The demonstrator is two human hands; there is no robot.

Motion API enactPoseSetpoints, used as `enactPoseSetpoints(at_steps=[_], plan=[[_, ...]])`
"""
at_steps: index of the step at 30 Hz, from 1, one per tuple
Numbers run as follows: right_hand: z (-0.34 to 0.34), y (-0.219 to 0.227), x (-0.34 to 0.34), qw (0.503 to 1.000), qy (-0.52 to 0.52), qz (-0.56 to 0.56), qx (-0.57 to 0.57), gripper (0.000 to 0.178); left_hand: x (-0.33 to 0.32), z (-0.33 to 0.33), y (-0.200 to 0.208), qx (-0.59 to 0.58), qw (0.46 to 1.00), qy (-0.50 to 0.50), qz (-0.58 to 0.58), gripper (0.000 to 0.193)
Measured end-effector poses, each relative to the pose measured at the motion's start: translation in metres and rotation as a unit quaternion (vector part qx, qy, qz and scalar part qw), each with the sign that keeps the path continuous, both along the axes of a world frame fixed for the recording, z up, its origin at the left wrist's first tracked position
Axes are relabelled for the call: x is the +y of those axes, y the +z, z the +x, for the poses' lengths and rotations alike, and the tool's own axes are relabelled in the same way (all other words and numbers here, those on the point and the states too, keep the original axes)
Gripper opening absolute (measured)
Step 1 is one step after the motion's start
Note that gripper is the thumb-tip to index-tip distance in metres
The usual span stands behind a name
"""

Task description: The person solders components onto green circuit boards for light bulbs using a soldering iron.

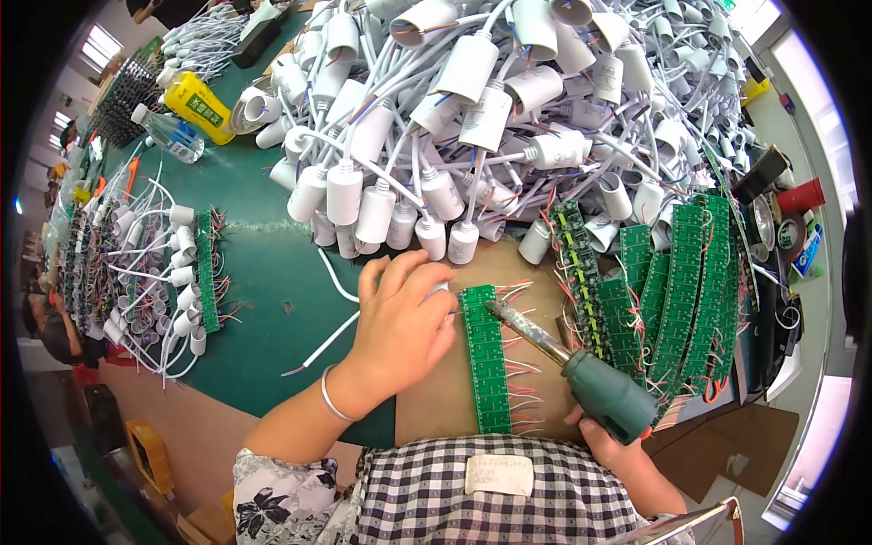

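Head view, items in hand. Left hand [404, 318]: fingers curled and closed over a white piece [440, 290], mostly hidden beneath them; silver bangle [333, 397] at the wrist. Right hand [607, 443]: clamped on the green handle of a soldering iron [610, 396], which covers part of the fingers. The iron's metal shaft slopes up and leftward; its dark tip lies over the upper part of a circuit board strip, contact not determinable.

Circuit board strip [487, 372]: one, green, long and narrow, lying lengthwise in front of the person on a brown sheet [422, 413], between the hands; red and white wires along its right edge.

White cables [331, 343]: two lengths, just left of the left hand, on the dark green surface [263, 309].

Lamp holders [472, 68]: large heap, white, corded, beyond the hands.

Circuit boards [681, 291]: group, green, wired, overlapping, right of the strip.

Left side: further wired board [209, 282] beside white holders [184, 272]; yellow bottle [200, 107]; clear bottle [169, 133], leaning near it.

Right edge: red cylinder [799, 197].

Worn: checked apron [418, 495].
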State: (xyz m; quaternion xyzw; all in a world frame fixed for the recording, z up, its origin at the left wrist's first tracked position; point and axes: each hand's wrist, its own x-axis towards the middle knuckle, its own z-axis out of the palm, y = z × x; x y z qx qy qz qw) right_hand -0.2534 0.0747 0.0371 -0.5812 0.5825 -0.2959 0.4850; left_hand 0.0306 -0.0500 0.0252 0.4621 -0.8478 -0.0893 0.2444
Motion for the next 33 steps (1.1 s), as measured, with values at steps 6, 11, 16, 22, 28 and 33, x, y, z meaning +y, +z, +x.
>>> enactPoseSetpoints(at_steps=[6,11,16,22,28,33], plan=[[0.006,-0.002,0.000,0.999,-0.033,0.018,-0.003,0.026,-0.006,-0.007,0.004,-0.031,0.999,0.019,0.018,0.013],[0.008,-0.005,-0.002,1.000,-0.022,0.009,-0.013,0.027,-0.002,-0.010,0.007,-0.047,0.998,0.019,0.026,0.012],[0.008,-0.003,-0.004,1.000,-0.011,0.005,-0.009,0.028,-0.005,-0.011,0.003,-0.040,0.999,0.010,0.034,0.014],[0.007,-0.008,-0.001,1.000,-0.016,0.017,-0.009,0.030,-0.005,-0.011,0.003,-0.036,0.999,0.006,0.033,0.011],[0.010,-0.012,0.000,0.997,-0.053,0.030,-0.053,0.030,-0.005,-0.012,0.003,-0.042,0.999,0.009,0.031,0.011],[0.012,-0.011,-0.003,0.999,-0.027,0.011,-0.017,0.023,-0.005,-0.011,0.003,-0.047,0.998,0.011,0.028,0.010]])
